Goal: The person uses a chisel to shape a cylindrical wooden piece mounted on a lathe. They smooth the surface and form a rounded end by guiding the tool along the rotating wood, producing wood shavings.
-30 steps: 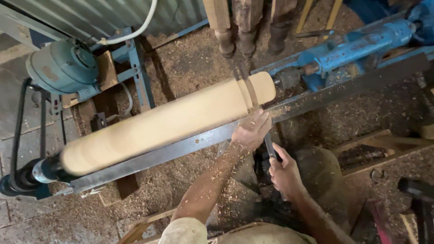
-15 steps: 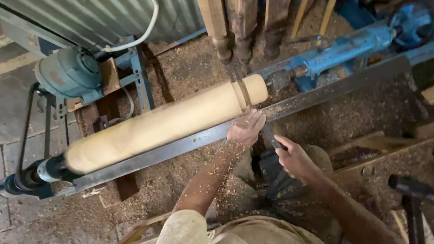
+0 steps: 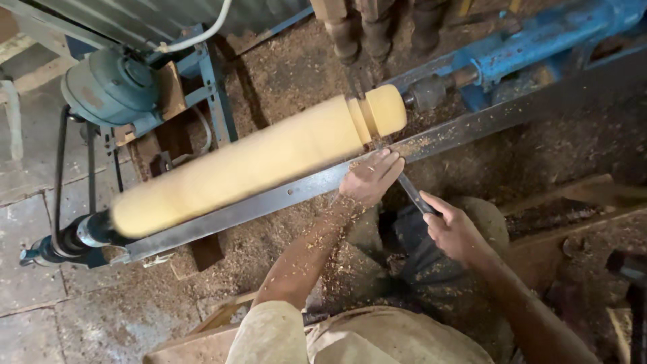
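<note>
A long pale wooden cylinder (image 3: 256, 162) lies blurred between the ends of a lathe, with grooves cut near its right end. My left hand (image 3: 369, 176) rests on the dark metal tool rest (image 3: 283, 195) and presses down the blade of a turning chisel (image 3: 411, 192). The blade tip meets the wood at the grooves. My right hand (image 3: 453, 229) grips the chisel's handle end, closer to my body. Wood chips cling to my left forearm.
A teal motor (image 3: 108, 87) with a black belt sits at the upper left. The blue tailstock (image 3: 526, 50) holds the wood's right end. Turned wooden legs (image 3: 377, 27) stand behind. Sawdust covers the floor, and wooden planks (image 3: 573, 195) lie at the right.
The view has shifted slightly, so the lathe sits lower and more to the right. Both hands keep the chisel at the grooved right end of the wood.
</note>
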